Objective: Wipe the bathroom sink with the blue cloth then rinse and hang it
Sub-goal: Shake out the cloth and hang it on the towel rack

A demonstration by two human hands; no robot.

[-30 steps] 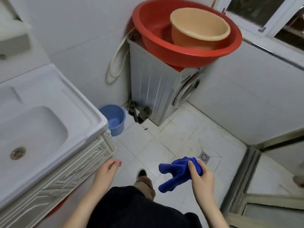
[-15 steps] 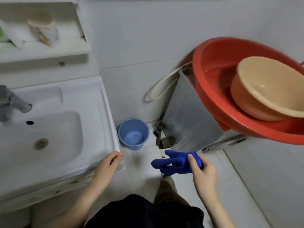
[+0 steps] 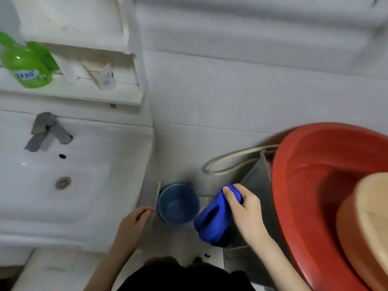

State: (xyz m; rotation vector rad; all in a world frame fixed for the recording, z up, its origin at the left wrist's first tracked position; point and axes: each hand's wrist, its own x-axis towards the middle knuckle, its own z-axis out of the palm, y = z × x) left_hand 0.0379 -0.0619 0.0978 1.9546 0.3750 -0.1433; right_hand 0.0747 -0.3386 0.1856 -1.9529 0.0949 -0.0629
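**Right hand grips the blue cloth beside the sink**

The right hand [image 3: 245, 215] clutches the bunched blue cloth [image 3: 213, 222], thumb pressed over its top end, so the cloth hangs in the air above the floor, to the right of the sink [image 3: 128, 156] and not touching it. The left hand [image 3: 132, 225] holds nothing, fingers loosely curled by the sink's front right corner; blur hides whether they touch it. A blue bucket [image 3: 178, 203] stands on the floor between the hands. Farther right, a red basin [image 3: 304, 175] holds a tan bowl [image 3: 367, 227]. A faucet [image 3: 46, 131] stands behind the sink's drain [image 3: 63, 182], and a green bottle [image 3: 25, 64] sits on the shelf [image 3: 84, 97] above.
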